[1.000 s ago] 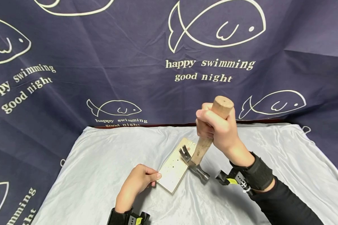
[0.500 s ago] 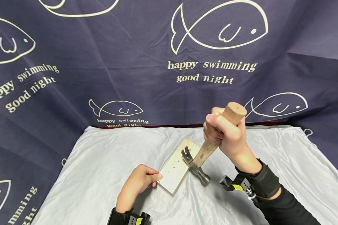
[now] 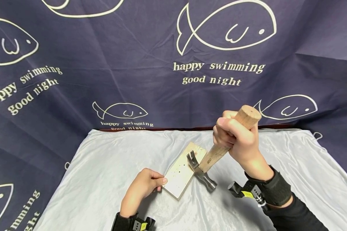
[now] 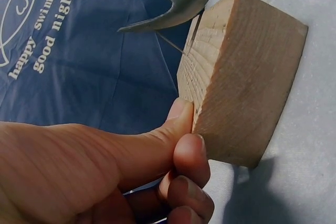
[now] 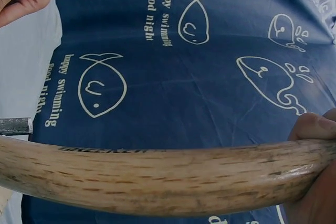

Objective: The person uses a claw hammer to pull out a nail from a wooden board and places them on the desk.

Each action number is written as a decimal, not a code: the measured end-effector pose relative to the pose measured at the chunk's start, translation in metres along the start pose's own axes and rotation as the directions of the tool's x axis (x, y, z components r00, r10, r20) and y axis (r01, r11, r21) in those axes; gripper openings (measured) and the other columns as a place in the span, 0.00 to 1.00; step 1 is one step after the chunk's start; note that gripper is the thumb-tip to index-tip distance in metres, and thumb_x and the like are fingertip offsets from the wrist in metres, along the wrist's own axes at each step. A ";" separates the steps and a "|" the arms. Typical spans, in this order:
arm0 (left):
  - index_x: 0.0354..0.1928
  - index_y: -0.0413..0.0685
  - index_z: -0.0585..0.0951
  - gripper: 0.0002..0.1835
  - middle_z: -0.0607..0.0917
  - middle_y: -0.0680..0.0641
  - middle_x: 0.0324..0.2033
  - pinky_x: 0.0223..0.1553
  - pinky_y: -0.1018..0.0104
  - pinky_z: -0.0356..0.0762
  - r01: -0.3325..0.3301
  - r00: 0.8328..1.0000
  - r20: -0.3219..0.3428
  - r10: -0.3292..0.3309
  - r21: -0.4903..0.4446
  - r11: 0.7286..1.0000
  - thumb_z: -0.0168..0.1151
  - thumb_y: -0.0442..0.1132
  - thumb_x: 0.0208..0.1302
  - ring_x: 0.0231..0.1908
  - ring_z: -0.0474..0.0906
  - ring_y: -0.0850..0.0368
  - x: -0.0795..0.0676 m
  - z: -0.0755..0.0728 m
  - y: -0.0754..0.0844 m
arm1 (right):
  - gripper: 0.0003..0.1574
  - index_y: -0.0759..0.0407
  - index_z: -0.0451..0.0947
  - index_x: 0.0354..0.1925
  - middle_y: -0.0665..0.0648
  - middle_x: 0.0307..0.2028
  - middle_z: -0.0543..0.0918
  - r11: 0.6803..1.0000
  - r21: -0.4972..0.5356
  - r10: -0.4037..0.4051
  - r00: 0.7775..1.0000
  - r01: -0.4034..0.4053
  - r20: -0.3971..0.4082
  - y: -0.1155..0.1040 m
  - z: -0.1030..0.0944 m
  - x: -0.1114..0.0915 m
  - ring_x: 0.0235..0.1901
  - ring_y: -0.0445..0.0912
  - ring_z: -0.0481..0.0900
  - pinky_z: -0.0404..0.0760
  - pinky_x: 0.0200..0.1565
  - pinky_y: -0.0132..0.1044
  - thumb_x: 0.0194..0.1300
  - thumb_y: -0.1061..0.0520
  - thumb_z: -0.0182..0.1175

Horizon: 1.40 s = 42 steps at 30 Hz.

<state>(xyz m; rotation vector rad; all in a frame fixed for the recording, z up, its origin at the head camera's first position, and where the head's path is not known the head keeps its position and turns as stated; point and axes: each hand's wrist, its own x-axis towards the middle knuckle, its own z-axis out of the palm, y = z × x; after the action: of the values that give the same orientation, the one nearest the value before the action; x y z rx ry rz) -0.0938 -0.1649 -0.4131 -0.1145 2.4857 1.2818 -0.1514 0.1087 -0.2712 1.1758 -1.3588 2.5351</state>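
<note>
A pale wooden board (image 3: pixel 177 181) with several small dark holes lies at a slant on the white cloth. My left hand (image 3: pixel 144 184) pinches its near left corner between thumb and fingers. In the left wrist view the thumb (image 4: pixel 157 142) lies on the top face of the block. My right hand (image 3: pixel 240 138) grips the wooden handle of a claw hammer (image 3: pixel 211 158) high up, its butt end leaning right. The hammer's metal head is at the board's right edge, claw over the board. A thin nail (image 4: pixel 170 42) slants between the claw and the wood; its head is hidden.
White satin cloth (image 3: pixel 112 154) covers the table. A dark blue curtain (image 3: pixel 156 73) with fish outlines and lettering hangs behind the table and along its left side. Both wrists carry black straps (image 3: pixel 273 186) with small cameras.
My right hand has moved right and slightly down, tipping the hammer handle further to the right. The hammer head stays at almost the same spot on the board. My left hand keeps its hold.
</note>
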 end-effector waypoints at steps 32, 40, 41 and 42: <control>0.25 0.47 0.87 0.08 0.80 0.51 0.14 0.26 0.65 0.67 -0.050 0.990 -0.125 0.065 0.124 0.991 0.73 0.38 0.61 0.20 0.69 0.59 -0.005 0.011 0.015 | 0.25 0.56 0.51 0.16 0.49 0.09 0.52 0.992 0.113 -0.070 0.996 0.064 0.056 -0.021 0.001 -0.015 0.08 0.41 0.48 0.52 0.10 0.30 0.59 0.79 0.25; 0.30 0.47 0.90 0.02 0.87 0.54 0.23 0.29 0.70 0.75 -0.287 0.869 -0.336 0.363 0.256 0.923 0.76 0.36 0.57 0.25 0.76 0.65 0.006 0.027 0.027 | 0.26 0.56 0.51 0.16 0.49 0.09 0.52 0.993 0.098 -0.069 0.996 0.064 0.052 -0.025 0.006 -0.017 0.07 0.40 0.48 0.53 0.10 0.30 0.60 0.79 0.24; 0.31 0.47 0.90 0.02 0.88 0.54 0.25 0.30 0.71 0.76 -0.321 0.846 -0.354 0.399 0.260 0.911 0.77 0.36 0.57 0.26 0.78 0.65 0.007 0.029 0.029 | 0.26 0.56 0.51 0.16 0.49 0.09 0.52 0.993 0.098 -0.073 0.996 0.068 0.050 -0.025 0.007 -0.017 0.07 0.40 0.48 0.53 0.10 0.30 0.60 0.79 0.24; 0.31 0.46 0.91 0.02 0.89 0.53 0.26 0.31 0.71 0.78 -0.354 0.822 -0.371 0.432 0.261 0.898 0.77 0.35 0.57 0.27 0.79 0.65 0.009 0.032 0.031 | 0.26 0.56 0.51 0.16 0.49 0.09 0.52 0.993 0.098 -0.076 0.996 0.071 0.049 -0.026 0.007 -0.018 0.07 0.40 0.48 0.53 0.10 0.30 0.60 0.79 0.24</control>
<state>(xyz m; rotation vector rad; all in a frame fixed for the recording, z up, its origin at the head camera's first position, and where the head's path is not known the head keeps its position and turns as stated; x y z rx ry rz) -0.1010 -0.1204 -0.4096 0.2078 3.1155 1.2785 -0.1254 0.1246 -0.2621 1.2929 -1.1922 2.5614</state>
